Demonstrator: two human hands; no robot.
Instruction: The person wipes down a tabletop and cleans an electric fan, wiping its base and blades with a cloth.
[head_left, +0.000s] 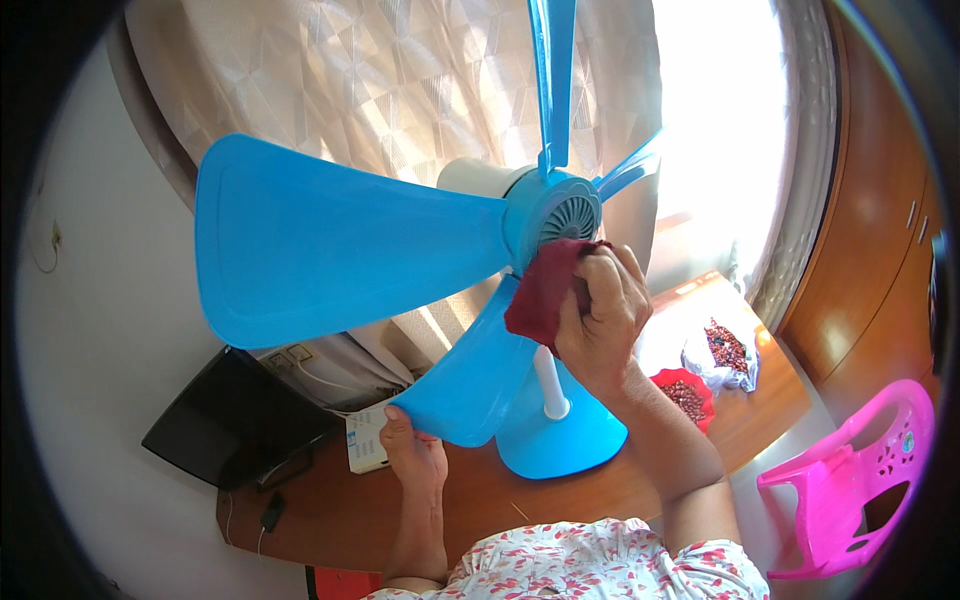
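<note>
A blue plastic table fan (337, 240) with wide blades fills the middle of the view, its round hub grille (571, 219) facing the right side. My right hand (606, 307) grips a dark red cloth (541, 296), which lies against the lower edge of the hub and the root of the lower blade. With thumb and fingers, my left hand (416, 446) holds the outer edge of the lower blade (469, 382). The fan's white post (551, 386) rises from a blue base (561, 448) on the wooden desk.
A black monitor (240, 420), a white box-like item (365, 442) and a black adapter (274, 512) are at left on the desk (480, 517). At right are a red bowl (706, 405) and a plastic bag (697, 364) of reddish nuts or beans, with a pink plastic chair (832, 495) beyond.
</note>
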